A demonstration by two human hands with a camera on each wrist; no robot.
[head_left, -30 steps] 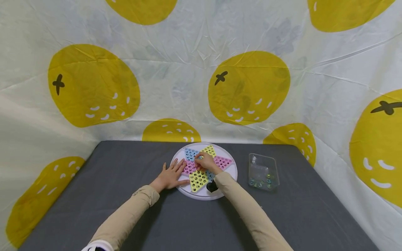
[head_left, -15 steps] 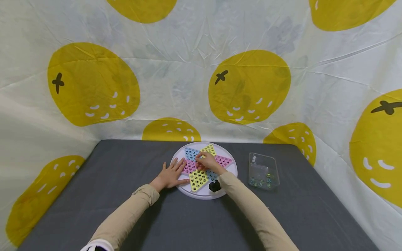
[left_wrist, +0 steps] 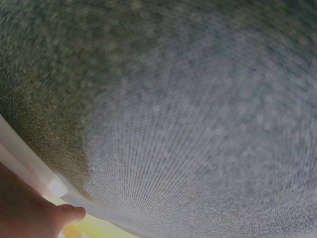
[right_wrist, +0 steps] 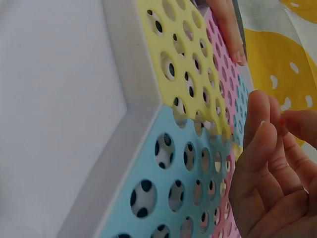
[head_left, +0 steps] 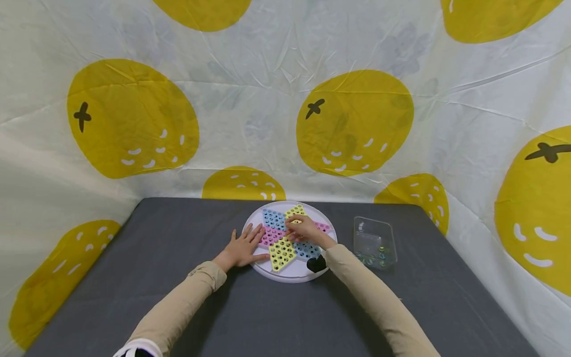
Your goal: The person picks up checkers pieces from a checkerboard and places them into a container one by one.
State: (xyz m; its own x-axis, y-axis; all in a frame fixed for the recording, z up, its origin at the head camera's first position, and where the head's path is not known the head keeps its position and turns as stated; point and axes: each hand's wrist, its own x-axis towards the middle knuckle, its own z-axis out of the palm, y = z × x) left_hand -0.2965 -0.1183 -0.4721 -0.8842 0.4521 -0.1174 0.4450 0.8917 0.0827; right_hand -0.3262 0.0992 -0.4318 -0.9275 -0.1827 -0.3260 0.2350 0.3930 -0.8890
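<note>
A round white Chinese checkers board (head_left: 257,265) lies on the table, bearing a perforated star in yellow, blue and pink. My left hand (head_left: 241,249) rests at the board's left rim, fingers spread; its thumb (left_wrist: 72,213) shows in the left wrist view. Above the star's right half is my right hand (head_left: 305,229), its fingers bent and the fingertips near each other. In the right wrist view the curled right hand (right_wrist: 277,183) is beside the blue and yellow sections (right_wrist: 171,74). A tiny red spot shows between its fingertips; whether they pinch anything is unclear.
A clear plastic tray (head_left: 372,219) with several glass marbles (head_left: 381,253) at its near end stands right of the board. Dark grey cloth (head_left: 192,228) covers the table. Behind hangs a white curtain (head_left: 250,109) printed with yellow fruit.
My right hand has shifted to the right across the star, uncovering more of the pink and blue sections. My left hand stays at the left rim.
</note>
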